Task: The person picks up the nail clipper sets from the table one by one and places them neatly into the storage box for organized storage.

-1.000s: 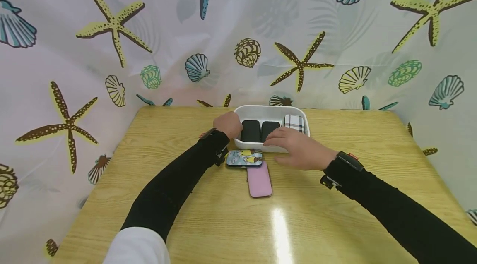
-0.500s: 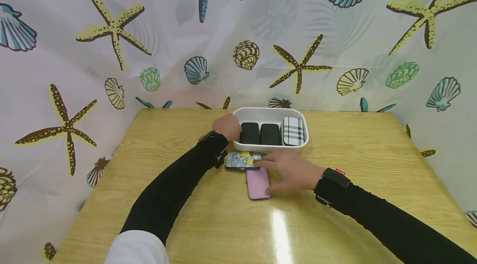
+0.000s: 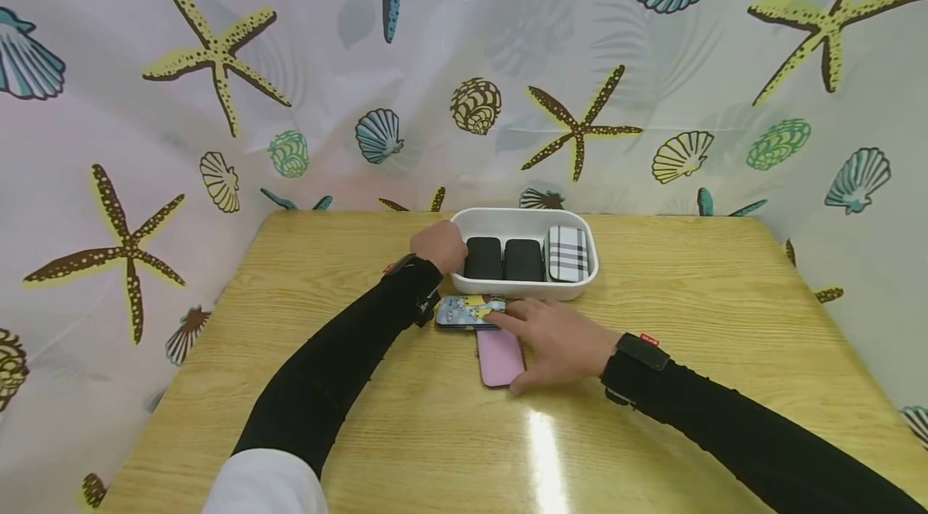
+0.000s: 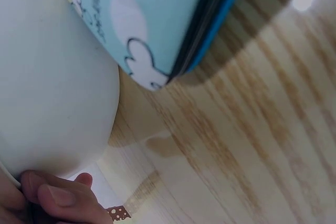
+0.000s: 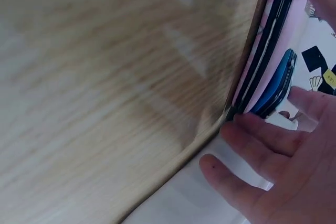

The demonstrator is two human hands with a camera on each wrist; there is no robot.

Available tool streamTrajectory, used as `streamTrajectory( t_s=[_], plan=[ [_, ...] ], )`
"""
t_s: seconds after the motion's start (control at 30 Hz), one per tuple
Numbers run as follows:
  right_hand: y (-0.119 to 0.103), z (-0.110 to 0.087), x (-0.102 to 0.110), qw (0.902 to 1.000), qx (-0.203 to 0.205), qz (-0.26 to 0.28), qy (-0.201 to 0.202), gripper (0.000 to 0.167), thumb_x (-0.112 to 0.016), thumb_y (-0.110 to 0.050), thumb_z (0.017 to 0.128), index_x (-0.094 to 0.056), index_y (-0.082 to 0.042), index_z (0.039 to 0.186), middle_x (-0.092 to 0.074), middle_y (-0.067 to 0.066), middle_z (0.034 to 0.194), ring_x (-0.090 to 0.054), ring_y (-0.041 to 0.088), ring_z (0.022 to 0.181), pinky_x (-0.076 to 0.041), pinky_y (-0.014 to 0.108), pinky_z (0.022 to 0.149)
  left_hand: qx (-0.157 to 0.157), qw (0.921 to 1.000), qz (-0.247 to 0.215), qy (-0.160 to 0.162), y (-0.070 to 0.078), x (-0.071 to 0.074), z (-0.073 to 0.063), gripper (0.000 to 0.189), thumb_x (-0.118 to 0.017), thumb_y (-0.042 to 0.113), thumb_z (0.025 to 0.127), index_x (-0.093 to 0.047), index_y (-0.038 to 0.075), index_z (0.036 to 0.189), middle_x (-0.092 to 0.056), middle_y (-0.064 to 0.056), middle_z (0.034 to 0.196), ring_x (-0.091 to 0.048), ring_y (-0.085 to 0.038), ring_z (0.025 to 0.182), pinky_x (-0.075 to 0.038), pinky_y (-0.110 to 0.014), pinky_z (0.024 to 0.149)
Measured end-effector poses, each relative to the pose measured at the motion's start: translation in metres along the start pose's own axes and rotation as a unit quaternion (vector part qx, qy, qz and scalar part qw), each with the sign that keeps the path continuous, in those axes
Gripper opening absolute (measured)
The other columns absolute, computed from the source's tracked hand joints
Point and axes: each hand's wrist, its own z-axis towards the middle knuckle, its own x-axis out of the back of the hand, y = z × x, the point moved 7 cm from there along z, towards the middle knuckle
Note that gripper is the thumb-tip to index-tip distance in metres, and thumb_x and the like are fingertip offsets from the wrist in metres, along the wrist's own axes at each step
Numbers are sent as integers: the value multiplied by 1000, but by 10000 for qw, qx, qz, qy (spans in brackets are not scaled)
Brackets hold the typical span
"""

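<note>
My left hand (image 3: pixel 439 246) grips the left rim of a white plastic bin (image 3: pixel 524 290). In the left wrist view its curled fingers (image 4: pixel 68 203) meet the bin's edge. Just before the bin lies a blue cartoon-print case (image 3: pixel 464 311), overlapping the far end of a flat pink case (image 3: pixel 500 359). My right hand (image 3: pixel 558 343) spreads along the right side of both cases, forefinger over the blue one and thumb by the pink one's near corner. Its fingers look extended in the right wrist view, where the pink case (image 5: pixel 283 40) shows a dark zipped-looking edge.
Inside the bin sit two black cases (image 3: pixel 483 259) and a plaid case (image 3: pixel 568 254) at the right. The wooden table (image 3: pixel 362 433) ends at a patterned cloth backdrop (image 3: pixel 435 79) behind the bin.
My right hand has come down and nearer from over the bin's front to the two cases. The plaid case now shows fully. My left hand stays on the rim.
</note>
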Motion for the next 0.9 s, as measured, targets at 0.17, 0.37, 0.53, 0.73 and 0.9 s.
streamTrajectory(
  t_s=[0.17,0.37,0.53,0.73,0.9],
  plan=[
    [-1,0,-3,10000,18,-45,74,103,-77,-69,70,-39,-24,155,-52,7,142,-48,27,132,-40,50,107,17,10000,19,-32,-1,-1,1,32,-55,27,102,-70,11,78,-65,-5,80,-62,-20,72,-43,-36,61],
    [-2,-1,-4,9999,20,-146,53,104,-76,-66,72,-34,-24,157,-52,6,140,-48,26,130,-41,48,107,15,10000,42,-52,1,0,-3,31,-55,27,102,-71,11,81,-68,-5,83,-64,-21,75,-50,-39,67],
    [-3,-5,-1,9999,20,-120,-64,106,-75,-64,72,-32,-21,158,-52,7,142,-49,26,131,-40,48,108,28,10000,54,-72,1,-1,-4,32,-54,27,102,-70,11,79,-66,-5,80,-63,-21,73,-47,-37,65],
    [-2,-12,5,9993,-71,88,-344,106,-77,-59,72,-30,-21,159,-54,4,137,-50,21,124,-42,42,106,20,9999,23,-104,1,-1,-3,32,-54,27,102,-70,12,79,-66,-6,78,-62,-21,72,-44,-37,62],
    [1,-20,5,9986,-203,226,-440,106,-79,-57,72,-30,-20,159,-52,4,135,-50,18,118,-45,39,102,19,9999,-33,-143,0,1,-1,34,-53,27,102,-69,12,76,-64,-5,77,-61,-21,71,-42,-36,60]
  ],
)
